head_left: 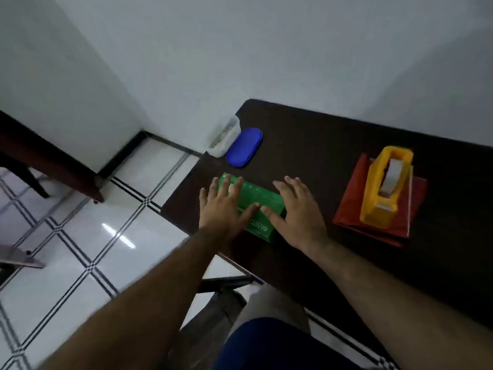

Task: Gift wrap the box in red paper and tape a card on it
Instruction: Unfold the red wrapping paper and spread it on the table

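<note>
While your left hand (pixel 223 206) and right hand (pixel 296 212) lie spread flat over the green box (pixel 253 206), grasping nothing, it sits near the table's (pixel 306 134) left edge w/ floor below. A careless shove could tip it off; red paper (pixel 352 209) stays pinned under the tape dispenser (pixel 384 188), far right.

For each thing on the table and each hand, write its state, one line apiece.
Box: green, unwrapped, lying flat.
Red paper: folded, under dispenser.
Tape dispenser: upright, roll loaded.
Blue lid: off, beside tub.
Tub: open.
Left hand: spread on box.
Right hand: spread at box's side.
</note>
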The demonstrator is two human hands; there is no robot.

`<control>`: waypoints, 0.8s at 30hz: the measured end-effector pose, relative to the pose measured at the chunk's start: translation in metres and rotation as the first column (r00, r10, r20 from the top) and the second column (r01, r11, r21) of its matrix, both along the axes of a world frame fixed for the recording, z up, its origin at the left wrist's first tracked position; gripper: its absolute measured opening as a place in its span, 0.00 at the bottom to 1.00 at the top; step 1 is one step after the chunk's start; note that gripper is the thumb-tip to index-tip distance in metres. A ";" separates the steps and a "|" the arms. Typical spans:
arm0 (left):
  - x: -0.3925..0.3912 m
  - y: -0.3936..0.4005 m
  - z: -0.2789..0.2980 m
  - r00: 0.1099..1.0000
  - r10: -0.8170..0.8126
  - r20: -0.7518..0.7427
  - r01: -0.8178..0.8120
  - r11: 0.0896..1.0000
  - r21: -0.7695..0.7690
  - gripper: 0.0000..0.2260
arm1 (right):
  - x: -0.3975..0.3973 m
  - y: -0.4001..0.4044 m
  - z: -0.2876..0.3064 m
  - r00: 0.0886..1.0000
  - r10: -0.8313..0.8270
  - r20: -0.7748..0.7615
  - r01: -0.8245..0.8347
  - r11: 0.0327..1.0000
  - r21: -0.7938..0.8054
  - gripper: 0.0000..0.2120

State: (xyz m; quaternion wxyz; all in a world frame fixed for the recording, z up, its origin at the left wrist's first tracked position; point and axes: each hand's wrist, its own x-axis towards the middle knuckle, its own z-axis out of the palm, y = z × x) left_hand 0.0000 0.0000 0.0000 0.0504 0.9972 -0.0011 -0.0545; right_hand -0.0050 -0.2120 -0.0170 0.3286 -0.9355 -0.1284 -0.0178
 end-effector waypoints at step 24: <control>0.095 0.039 -0.072 0.919 -0.149 0.365 0.190 0.979 -0.078 0.32 | 0.078 0.050 -0.072 0.934 -0.324 0.149 0.283 0.928 0.242 0.16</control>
